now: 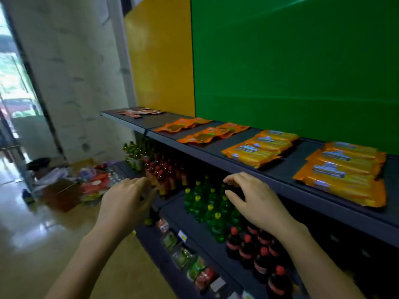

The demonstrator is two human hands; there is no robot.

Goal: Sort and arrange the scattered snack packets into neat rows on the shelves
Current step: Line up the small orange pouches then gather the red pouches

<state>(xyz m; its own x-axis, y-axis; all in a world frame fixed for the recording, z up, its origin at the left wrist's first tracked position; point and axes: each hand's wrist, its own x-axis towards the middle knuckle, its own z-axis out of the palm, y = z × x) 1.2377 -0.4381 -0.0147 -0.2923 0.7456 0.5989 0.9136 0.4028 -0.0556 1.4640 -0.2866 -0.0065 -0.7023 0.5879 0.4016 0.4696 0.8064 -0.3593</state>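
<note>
On the dark top shelf (237, 167) lie rows of orange snack packets: a stack of large ones (345, 173) at the right, another stack (259, 145) left of it, flatter orange pouches (207, 134) further left, and small dark-red packets (140, 112) at the far end. My left hand (127, 201) hovers in front of the shelves with fingers spread and holds nothing. My right hand (254, 201) hangs just below the top shelf's front edge, fingers curled apart, empty.
The middle shelf carries red bottles (166, 178), green bottles (207, 203) and dark cola bottles (259, 255). Small packets (194, 264) line the lowest shelf. A pile of goods and a cardboard box (64, 193) sits on the glossy floor at left. Yellow and green wall panels rise behind.
</note>
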